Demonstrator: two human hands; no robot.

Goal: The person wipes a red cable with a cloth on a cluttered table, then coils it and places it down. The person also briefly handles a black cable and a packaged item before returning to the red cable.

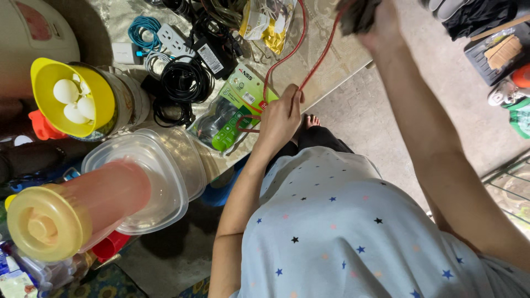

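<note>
View from your head, looking down past your pale star-printed shirt [342, 232] to the table covered in a patterned beige cloth [331, 60], its edge running on a slant from lower left to upper right. Across that cloth lies the thin red cable [287, 55], doubled into two strands whose long axis rises from your left hand [281, 118] up and to the right toward your right hand [370, 22]. Your left hand is pinched shut on the cable's lower end, just beside the table edge and over the green-carded blister pack [232, 110]. Your right hand is raised at the top of the view, arm outstretched, closed around a dark bundle [356, 14] that the red strands run into; what that bundle is cannot be told. The cable thus spans both hands, the left nearer your body. Further left lie the black coiled cords [185, 83], the white power strip [174, 38] and the stacked clear plastic containers [149, 176], all well apart from the cable.
</note>
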